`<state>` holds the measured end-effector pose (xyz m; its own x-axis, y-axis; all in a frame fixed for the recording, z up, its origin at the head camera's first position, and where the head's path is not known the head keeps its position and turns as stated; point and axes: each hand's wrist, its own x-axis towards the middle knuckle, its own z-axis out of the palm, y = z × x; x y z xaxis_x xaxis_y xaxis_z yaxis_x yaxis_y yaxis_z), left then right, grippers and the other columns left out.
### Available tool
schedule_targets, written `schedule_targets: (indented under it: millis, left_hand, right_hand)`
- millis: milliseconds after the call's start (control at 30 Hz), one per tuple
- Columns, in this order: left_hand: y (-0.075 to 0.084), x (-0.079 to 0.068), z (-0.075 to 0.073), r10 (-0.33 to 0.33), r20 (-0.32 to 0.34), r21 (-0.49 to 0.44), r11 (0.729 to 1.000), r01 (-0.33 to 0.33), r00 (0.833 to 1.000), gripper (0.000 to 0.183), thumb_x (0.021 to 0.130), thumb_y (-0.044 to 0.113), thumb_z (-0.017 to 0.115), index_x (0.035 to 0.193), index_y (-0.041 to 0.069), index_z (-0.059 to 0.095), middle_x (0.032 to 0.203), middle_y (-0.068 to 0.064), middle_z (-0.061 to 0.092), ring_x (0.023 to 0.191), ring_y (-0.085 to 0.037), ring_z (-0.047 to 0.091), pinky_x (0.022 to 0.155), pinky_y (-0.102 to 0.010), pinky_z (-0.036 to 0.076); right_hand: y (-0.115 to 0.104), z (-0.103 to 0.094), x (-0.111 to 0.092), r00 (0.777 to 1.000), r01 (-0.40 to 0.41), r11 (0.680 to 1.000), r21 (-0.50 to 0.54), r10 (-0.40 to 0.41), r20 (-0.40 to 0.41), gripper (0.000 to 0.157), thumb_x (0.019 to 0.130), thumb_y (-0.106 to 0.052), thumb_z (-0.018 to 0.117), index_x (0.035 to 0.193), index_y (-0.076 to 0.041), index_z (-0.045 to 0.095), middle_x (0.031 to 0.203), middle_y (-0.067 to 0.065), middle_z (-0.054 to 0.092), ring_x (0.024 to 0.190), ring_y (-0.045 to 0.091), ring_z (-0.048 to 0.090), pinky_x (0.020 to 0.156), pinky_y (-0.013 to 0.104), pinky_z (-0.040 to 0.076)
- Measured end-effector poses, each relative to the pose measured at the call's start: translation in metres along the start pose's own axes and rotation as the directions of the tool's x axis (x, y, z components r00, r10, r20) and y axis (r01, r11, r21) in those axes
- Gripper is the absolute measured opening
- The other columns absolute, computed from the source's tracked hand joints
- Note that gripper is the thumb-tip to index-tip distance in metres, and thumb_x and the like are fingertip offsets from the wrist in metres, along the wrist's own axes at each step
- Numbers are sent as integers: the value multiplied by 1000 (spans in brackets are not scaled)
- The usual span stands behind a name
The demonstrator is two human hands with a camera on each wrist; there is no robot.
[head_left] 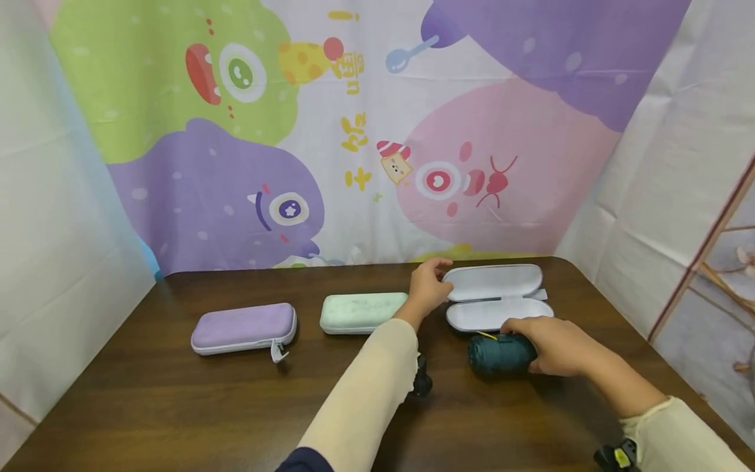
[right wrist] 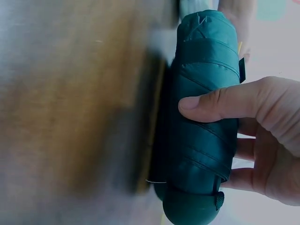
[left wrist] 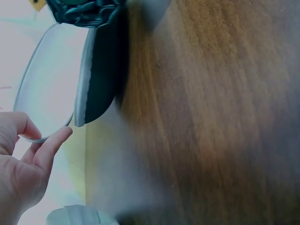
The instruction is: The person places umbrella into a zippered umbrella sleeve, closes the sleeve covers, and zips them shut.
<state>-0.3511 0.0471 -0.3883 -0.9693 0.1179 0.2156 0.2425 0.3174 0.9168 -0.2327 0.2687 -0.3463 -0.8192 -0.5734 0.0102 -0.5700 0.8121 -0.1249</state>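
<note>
A folded dark green umbrella (head_left: 501, 354) lies across my right hand's grip, just in front of an open hard case (head_left: 498, 314). My right hand (head_left: 560, 344) holds it from the right; the right wrist view shows the thumb on one side of the umbrella (right wrist: 201, 112) and fingers on the other. At the case's left end, my left hand (head_left: 429, 288) pinches the rim of the raised lid (head_left: 495, 282). In the left wrist view, thumb and fingers meet at the edge of the pale-lined lid (left wrist: 54, 79), beside the dark outer shell (left wrist: 103, 75).
On the brown table (head_left: 236, 406), a closed mint-green case (head_left: 360, 311) sits left of the open one, partly behind my left arm. Farther left is a closed purple case (head_left: 244, 328) with a pale strap hanging in front. A cartoon-printed curtain (head_left: 366, 223) hangs behind the table.
</note>
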Motion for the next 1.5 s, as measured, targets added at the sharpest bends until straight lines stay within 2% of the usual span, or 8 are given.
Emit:
schedule_targets:
  millis: [200, 367, 700, 967, 1167, 1400, 1500]
  left_hand:
    - [6, -3, -4, 26, 36, 13, 1000, -27, 999, 46, 80, -11, 62, 122, 7, 66, 98, -12, 64, 77, -15, 60, 49, -25, 54]
    - [9, -5, -6, 44, 52, 32, 998, -46, 998, 43, 80, -10, 61, 120, 5, 67, 102, -12, 64, 83, -15, 59, 51, -24, 55]
    - [16, -8, -5, 91, 60, 61, 994, -94, 994, 36, 79, -10, 64, 111, 5, 71, 105, -14, 66, 92, -18, 60, 51, -22, 54]
    - [20, -10, -5, 87, 53, 37, 995, -89, 995, 33, 80, -10, 65, 108, 6, 71, 102, -14, 66, 87, -16, 60, 52, -22, 54]
    - [19, -10, -5, 71, 48, 25, 997, -73, 996, 33, 81, -10, 65, 110, 4, 71, 102, -14, 66, 85, -14, 59, 51, -22, 54]
    - [18, -12, -4, 69, 44, 31, 997, -70, 997, 31, 81, -9, 66, 109, 5, 71, 100, -13, 66, 82, -14, 59, 50, -23, 54]
    - [18, -12, -4, 69, 40, 39, 997, -70, 997, 31, 81, -8, 66, 109, 5, 71, 100, -13, 66, 83, -13, 59, 50, -22, 54]
  right_hand:
    - [2, -14, 10, 1000, 19, 1000, -19, -19, -5, 60, 60, -1, 87, 111, -21, 63, 101, 0, 66, 83, 20, 60, 61, 44, 51]
    - [6, -19, 24, 1000, 19, 1000, -19, -19, 7, 58, 62, 1, 86, 112, -18, 64, 100, 1, 66, 79, 18, 59, 62, 46, 52]
    - [19, -11, 49, 999, 37, 999, 23, -37, 1, 59, 60, 4, 83, 115, -6, 66, 103, 10, 69, 88, 26, 62, 76, 48, 53]
    - [24, -2, 63, 999, 29, 998, 63, -30, 13, 58, 59, 6, 81, 114, -4, 66, 103, 10, 68, 91, 27, 62, 78, 48, 52]
    - [27, 5, 68, 997, 75, 995, 67, -75, 3, 58, 55, 5, 82, 111, 1, 66, 100, 10, 69, 92, 29, 62, 81, 48, 51]
    - [30, 5, 68, 1000, 23, 998, 53, -22, -13, 50, 60, 0, 85, 107, 2, 68, 99, 14, 68, 95, 34, 63, 83, 51, 51]
    - [31, 3, 66, 999, 24, 999, 48, -23, -23, 46, 62, -2, 85, 104, 2, 68, 98, 13, 68, 94, 34, 62, 83, 51, 51]
